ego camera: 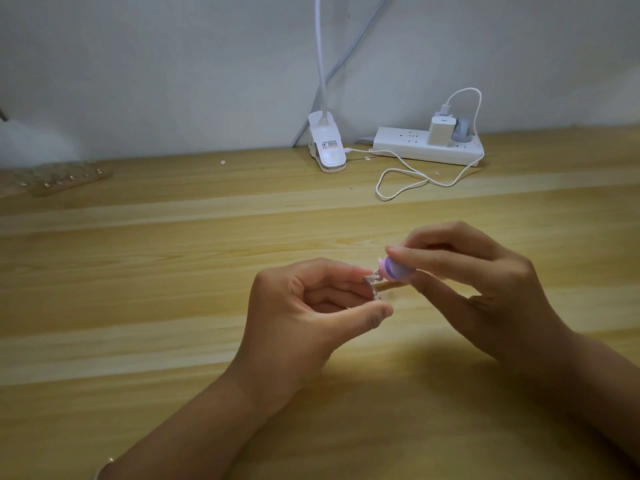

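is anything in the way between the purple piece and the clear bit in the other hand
Nothing visible: the purple piece pinched by the right hand seems to touch the clear bit pinched by the left hand.

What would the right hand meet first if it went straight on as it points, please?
Likely the shiny piece the left hand pinches, just beside the purple cap; depth is unclear.

Pale wall [173, 64] behind light wooden desk [138, 271].
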Motion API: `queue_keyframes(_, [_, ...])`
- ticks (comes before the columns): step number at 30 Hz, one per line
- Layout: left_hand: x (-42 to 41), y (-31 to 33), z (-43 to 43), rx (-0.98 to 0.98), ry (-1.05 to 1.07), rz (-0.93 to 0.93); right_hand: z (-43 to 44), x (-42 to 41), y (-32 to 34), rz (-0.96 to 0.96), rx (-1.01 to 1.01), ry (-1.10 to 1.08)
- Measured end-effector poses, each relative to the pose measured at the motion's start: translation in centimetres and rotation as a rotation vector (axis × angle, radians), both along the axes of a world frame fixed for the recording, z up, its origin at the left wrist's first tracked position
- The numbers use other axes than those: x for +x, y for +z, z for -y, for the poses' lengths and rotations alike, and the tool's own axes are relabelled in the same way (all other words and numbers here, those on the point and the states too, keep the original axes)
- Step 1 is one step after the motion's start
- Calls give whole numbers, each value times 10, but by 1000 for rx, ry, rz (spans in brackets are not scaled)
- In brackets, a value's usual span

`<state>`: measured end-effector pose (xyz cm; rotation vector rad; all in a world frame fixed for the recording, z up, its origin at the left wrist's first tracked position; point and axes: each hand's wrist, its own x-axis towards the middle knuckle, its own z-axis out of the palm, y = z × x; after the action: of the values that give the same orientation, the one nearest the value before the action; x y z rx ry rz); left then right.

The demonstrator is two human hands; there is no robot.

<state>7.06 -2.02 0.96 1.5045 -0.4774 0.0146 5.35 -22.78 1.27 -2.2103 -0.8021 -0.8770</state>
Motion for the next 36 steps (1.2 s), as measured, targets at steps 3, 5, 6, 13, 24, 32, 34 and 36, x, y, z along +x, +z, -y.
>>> queue_keyframes(3, [0, 1, -1, -12, -47, 40, -10, -3, -2, 11, 46, 51])
queue_keyframes(5, [-1, 1, -1, -4, -66, 64, -11, -3, -5, 17, -5, 78])
queue_keyframes(6, [-1, 1, -1, -6, -59, 46, -6, -1, -5, 19, -30, 63])
queue_keyframes(13, [-1, 2, 0, -9, -52, 52, -10, -6, -5, 36, 41, 69])
queue_keyframes(24, [5, 1, 2, -111, -127, -48, -8, -5, -5, 64, 2, 32])
queue_keyframes(32, [9, -5, 1, -72, -110, -45, -5, -3, -5, 91, -25, -16])
queue_keyframes(34, [8, -4, 1, -62, -116, -30, -9, -5, -7, 101, -85, 13])
queue_keyframes(36, [8, -4, 2, -65, -110, -49, -5, -3, -7, 98, -111, -13])
